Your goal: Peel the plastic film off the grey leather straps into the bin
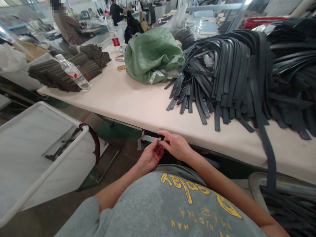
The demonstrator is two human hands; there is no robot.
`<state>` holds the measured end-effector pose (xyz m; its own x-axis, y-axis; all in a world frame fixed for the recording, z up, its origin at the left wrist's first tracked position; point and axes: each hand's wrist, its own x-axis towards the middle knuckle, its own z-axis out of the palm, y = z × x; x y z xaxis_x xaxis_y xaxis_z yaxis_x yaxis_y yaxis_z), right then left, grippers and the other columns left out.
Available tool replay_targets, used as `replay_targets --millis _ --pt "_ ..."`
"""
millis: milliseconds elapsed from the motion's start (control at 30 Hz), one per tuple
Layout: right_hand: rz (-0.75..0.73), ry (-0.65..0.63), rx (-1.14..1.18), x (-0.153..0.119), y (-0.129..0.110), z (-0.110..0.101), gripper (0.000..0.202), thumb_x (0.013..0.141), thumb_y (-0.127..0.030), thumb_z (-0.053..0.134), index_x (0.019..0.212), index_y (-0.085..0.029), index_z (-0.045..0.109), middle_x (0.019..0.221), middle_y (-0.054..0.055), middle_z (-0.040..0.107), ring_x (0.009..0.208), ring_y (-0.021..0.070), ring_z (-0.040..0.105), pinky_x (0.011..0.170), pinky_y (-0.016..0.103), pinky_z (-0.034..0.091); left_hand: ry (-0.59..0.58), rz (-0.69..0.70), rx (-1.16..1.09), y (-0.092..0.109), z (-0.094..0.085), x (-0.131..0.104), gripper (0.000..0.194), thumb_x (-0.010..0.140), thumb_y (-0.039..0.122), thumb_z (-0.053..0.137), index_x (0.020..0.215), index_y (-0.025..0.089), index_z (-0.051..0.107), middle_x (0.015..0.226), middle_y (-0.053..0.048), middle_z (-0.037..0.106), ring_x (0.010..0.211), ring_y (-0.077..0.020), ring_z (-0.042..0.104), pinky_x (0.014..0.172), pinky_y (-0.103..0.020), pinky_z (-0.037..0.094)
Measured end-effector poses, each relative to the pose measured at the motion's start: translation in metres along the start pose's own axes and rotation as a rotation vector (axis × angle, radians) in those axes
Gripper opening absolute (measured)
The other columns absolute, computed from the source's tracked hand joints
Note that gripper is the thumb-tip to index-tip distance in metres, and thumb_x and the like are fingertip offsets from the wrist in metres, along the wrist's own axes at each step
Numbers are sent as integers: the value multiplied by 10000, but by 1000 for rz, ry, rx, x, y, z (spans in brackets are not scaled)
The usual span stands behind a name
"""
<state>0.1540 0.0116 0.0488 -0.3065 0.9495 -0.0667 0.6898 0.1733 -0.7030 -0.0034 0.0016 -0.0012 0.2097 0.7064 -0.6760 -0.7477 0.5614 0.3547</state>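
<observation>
A pale grey strip (148, 138) hangs just off the front edge of the table, close to my body. My left hand (151, 156) pinches it between thumb and fingers, palm turned up. At the strip's right end my right hand (177, 145) is closed, its thumb and index finger meeting there. The strip's free end droops to the left past my left fingertips. What lies between the fingertips is too small to make out.
Black leather-like straps (227, 72) lie heaped on the table (138, 102). Behind are a green woven sack (153, 54), a water bottle (74, 72) and bundled dark strips (56, 74). A white cart (44, 148) stands left; a bin (256, 187) sits lower right. People work beyond.
</observation>
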Motion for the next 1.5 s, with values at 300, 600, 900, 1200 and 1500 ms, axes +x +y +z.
replay_targets --millis 300,600,900,1200,1500 --pt "55 14 -43 -29 9 -37 401 879 -243 582 1280 -242 586 725 -11 694 663 169 616 652 279 424 57 -23 24 13 -4 8 122 922 190 607 872 135 704 660 -11 679 571 -97 643 585 -213 551" --pt "-193 -111 -12 -38 -2 -36 404 841 -240 668 1240 -247 611 1107 62 686 968 218 649 849 331 485 14 -61 90 19 5 4 126 926 196 602 884 134 702 657 -9 685 546 -94 641 565 -217 556" --pt "-513 86 87 -57 -3 -46 275 948 -131 476 1074 -219 704 902 50 692 769 136 649 675 249 517 -8 -130 110 15 6 -1 117 915 197 615 901 132 711 731 -31 712 602 -114 664 580 -229 554" --pt "-650 278 38 -11 16 8 175 952 -164 513 954 -201 683 1004 62 741 946 182 683 865 345 545 -253 -201 36 10 1 -9 201 926 145 488 896 82 676 797 -86 723 738 -170 704 754 -311 592" --pt "-348 -81 490 -65 14 -51 272 1017 -315 441 909 -183 652 778 25 722 719 119 671 700 217 513 290 228 -118 88 -51 44 390 1022 257 329 1210 -9 543 701 -101 692 570 -164 679 545 -259 581"
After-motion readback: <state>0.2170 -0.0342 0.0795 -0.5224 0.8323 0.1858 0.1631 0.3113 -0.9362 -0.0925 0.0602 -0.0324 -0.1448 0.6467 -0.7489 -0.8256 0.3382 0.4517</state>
